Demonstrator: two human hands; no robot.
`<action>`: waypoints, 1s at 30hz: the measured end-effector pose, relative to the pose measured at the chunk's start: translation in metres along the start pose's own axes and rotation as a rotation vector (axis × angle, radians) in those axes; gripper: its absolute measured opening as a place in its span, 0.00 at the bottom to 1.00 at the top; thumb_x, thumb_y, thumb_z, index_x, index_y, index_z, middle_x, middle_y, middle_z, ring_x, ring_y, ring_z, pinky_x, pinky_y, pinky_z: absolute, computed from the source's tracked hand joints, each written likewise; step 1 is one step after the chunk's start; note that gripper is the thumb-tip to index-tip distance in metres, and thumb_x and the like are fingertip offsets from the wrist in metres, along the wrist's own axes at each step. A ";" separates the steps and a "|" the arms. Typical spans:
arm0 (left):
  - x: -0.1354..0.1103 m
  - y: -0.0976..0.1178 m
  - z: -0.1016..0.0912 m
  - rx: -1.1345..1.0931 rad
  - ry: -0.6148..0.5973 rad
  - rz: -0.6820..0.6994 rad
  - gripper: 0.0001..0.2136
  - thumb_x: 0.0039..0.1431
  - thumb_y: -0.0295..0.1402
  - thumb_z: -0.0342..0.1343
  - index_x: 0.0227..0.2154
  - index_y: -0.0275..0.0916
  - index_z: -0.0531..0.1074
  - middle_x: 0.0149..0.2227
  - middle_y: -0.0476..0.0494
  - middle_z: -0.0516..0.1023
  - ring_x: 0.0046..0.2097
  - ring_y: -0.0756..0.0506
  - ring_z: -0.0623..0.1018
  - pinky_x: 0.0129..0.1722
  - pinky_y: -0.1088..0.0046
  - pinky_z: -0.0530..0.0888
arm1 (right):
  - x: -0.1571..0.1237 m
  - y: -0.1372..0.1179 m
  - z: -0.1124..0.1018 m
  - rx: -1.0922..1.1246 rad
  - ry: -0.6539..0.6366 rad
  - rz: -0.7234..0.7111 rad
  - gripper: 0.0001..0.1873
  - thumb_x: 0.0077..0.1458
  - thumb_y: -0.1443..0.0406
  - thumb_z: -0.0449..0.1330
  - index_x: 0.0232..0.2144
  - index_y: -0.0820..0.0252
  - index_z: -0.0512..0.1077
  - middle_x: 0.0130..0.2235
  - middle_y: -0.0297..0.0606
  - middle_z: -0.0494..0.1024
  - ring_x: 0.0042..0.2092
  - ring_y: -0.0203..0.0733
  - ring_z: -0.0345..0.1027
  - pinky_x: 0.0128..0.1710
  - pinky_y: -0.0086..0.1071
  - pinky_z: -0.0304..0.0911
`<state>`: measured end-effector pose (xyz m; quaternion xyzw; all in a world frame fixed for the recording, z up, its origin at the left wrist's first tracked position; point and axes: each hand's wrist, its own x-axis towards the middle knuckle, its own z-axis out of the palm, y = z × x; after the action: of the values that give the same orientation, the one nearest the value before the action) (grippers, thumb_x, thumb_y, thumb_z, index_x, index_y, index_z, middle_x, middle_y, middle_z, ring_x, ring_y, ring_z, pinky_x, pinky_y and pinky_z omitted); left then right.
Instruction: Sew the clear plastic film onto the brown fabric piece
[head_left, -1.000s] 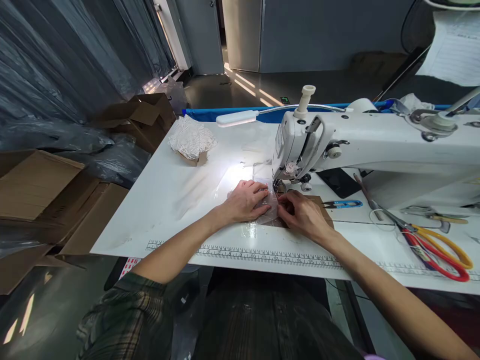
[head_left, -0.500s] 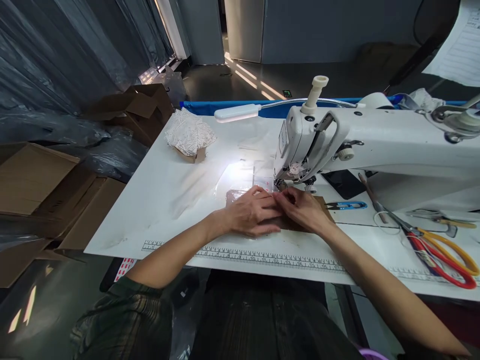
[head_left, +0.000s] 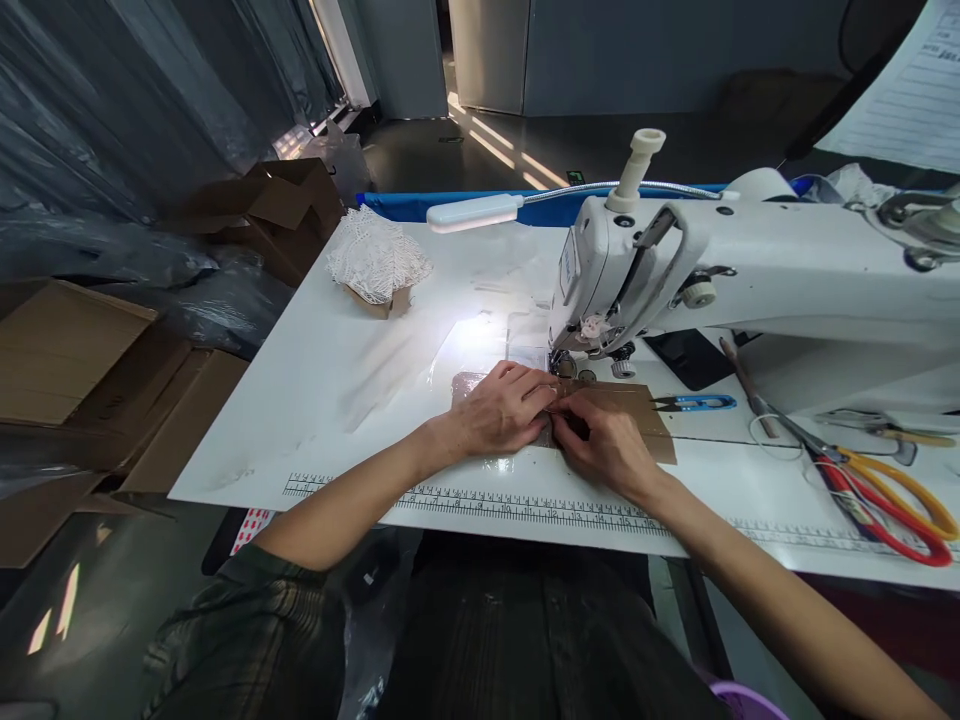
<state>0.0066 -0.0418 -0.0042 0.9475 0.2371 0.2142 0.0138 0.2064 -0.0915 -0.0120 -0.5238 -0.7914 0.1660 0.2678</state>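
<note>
My left hand [head_left: 506, 408] rests on the table just in front of the sewing machine [head_left: 600, 270], its fingers bent and closed at the edge of a thin brown piece [head_left: 641, 410]. Meeting it from the right, my right hand [head_left: 607, 440] pinches the same edge between thumb and forefinger. Both sets of fingertips lie close in front of the presser foot [head_left: 559, 362]. The brown piece lies flat and reaches out to the right beyond my hand; whether it is cloth or card I cannot tell. A shiny pinkish patch [head_left: 466, 385] shows beside my left hand.
Blue thread snips [head_left: 694, 403] lie right of the brown piece. Farther right are scissors with orange and red handles [head_left: 885, 490]. White lace [head_left: 379, 255] is heaped at the back left. A ruler strip [head_left: 480, 505] runs along the front edge. Cardboard boxes [head_left: 97, 380] stand at left.
My right hand has shifted down and slightly right, away from the presser foot, uncovering more of the brown piece. My left fingers, spread before, are now drawn together and curled.
</note>
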 end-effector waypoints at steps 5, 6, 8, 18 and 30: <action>-0.005 -0.020 0.012 -0.179 0.037 0.015 0.08 0.67 0.32 0.52 0.41 0.38 0.75 0.48 0.43 0.78 0.47 0.46 0.77 0.51 0.63 0.72 | 0.020 0.020 -0.027 0.089 -0.147 -0.046 0.13 0.60 0.62 0.54 0.40 0.57 0.77 0.34 0.38 0.79 0.32 0.40 0.70 0.33 0.33 0.63; -0.006 -0.024 0.013 -0.199 0.049 0.014 0.07 0.66 0.32 0.53 0.40 0.38 0.76 0.47 0.44 0.79 0.47 0.47 0.78 0.52 0.63 0.72 | 0.023 0.024 -0.029 0.061 -0.172 -0.013 0.14 0.60 0.62 0.53 0.42 0.56 0.77 0.33 0.37 0.78 0.30 0.39 0.70 0.31 0.33 0.62; -0.006 -0.029 0.012 -0.197 0.054 0.018 0.07 0.66 0.32 0.53 0.39 0.40 0.76 0.47 0.45 0.79 0.47 0.47 0.78 0.54 0.61 0.70 | 0.027 0.032 -0.029 -0.021 -0.194 -0.010 0.17 0.61 0.61 0.52 0.47 0.53 0.76 0.37 0.38 0.79 0.31 0.41 0.70 0.29 0.32 0.60; 0.000 -0.027 0.002 0.080 0.078 0.172 0.06 0.65 0.31 0.54 0.33 0.41 0.75 0.39 0.46 0.79 0.37 0.49 0.76 0.46 0.62 0.70 | 0.027 0.027 -0.012 -0.358 -0.175 -0.231 0.22 0.63 0.63 0.48 0.56 0.53 0.71 0.45 0.47 0.74 0.38 0.45 0.68 0.30 0.33 0.59; -0.001 -0.029 0.005 0.103 0.151 0.198 0.04 0.66 0.30 0.54 0.37 0.42 0.73 0.41 0.50 0.81 0.35 0.52 0.77 0.39 0.69 0.69 | 0.020 0.032 -0.009 -0.269 -0.106 -0.235 0.22 0.65 0.62 0.47 0.56 0.55 0.71 0.45 0.49 0.72 0.40 0.46 0.68 0.33 0.35 0.64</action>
<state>-0.0047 -0.0162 -0.0124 0.9469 0.1535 0.2726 -0.0739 0.2293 -0.0605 -0.0173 -0.4493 -0.8753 0.0538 0.1707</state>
